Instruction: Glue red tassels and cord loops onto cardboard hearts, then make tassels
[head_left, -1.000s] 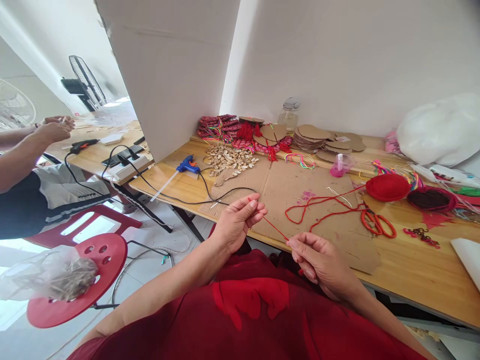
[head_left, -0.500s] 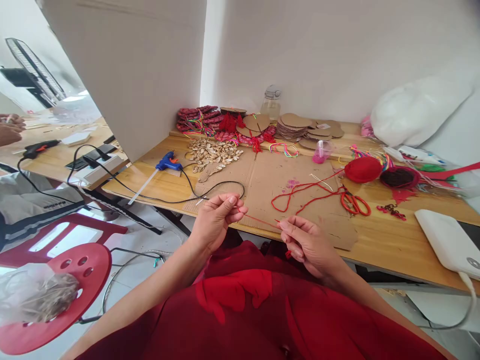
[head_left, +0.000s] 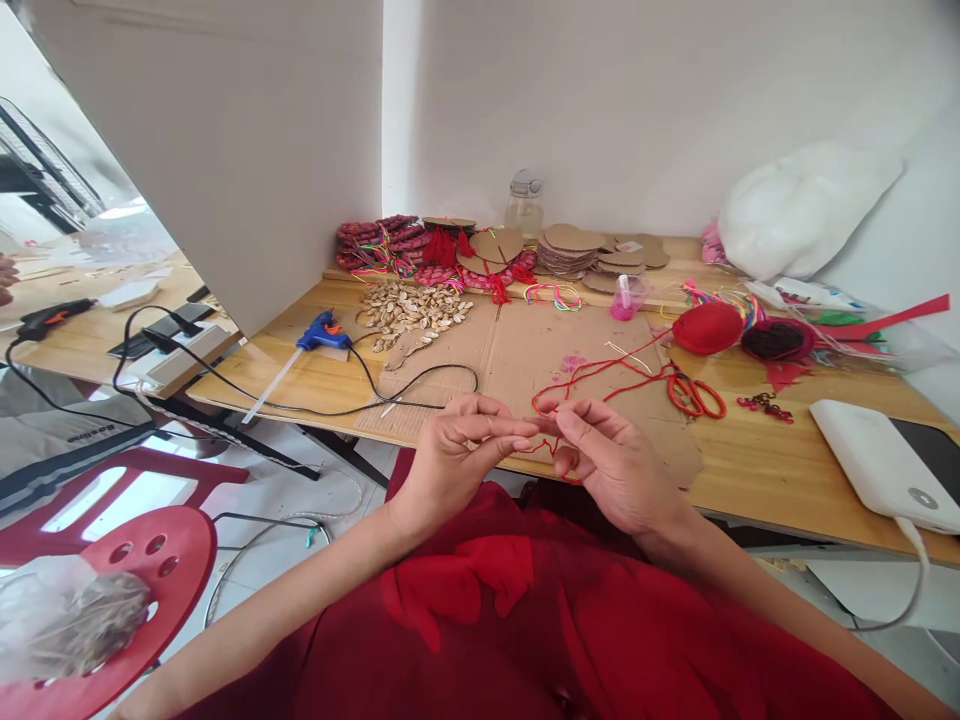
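Observation:
My left hand (head_left: pixel 476 447) and my right hand (head_left: pixel 615 455) are close together above the table's front edge, fingertips nearly meeting. Both are closed in a pinch on thin red yarn (head_left: pixel 546 448), which sags in a short wavy piece between them. More red yarn lies looped on the cardboard sheet (head_left: pixel 517 345) just beyond my hands. It runs to a red yarn ball (head_left: pixel 705 329) at the right. Orange-handled scissors (head_left: pixel 696 396) lie near that ball. My fingers hide the exact spot where the yarn is gripped.
A blue glue gun (head_left: pixel 324 333) with its cord lies left of a heap of shells (head_left: pixel 416 312). Cardboard discs (head_left: pixel 568 250) and red braided pieces line the back. A white device (head_left: pixel 874 460) sits at the right. A red stool (head_left: pixel 184 560) holds a plastic bag.
My hands have come together, and the yarn that was stretched straight between them is now slack. The left hand moved right and its fingers straightened. The view shifted slightly right.

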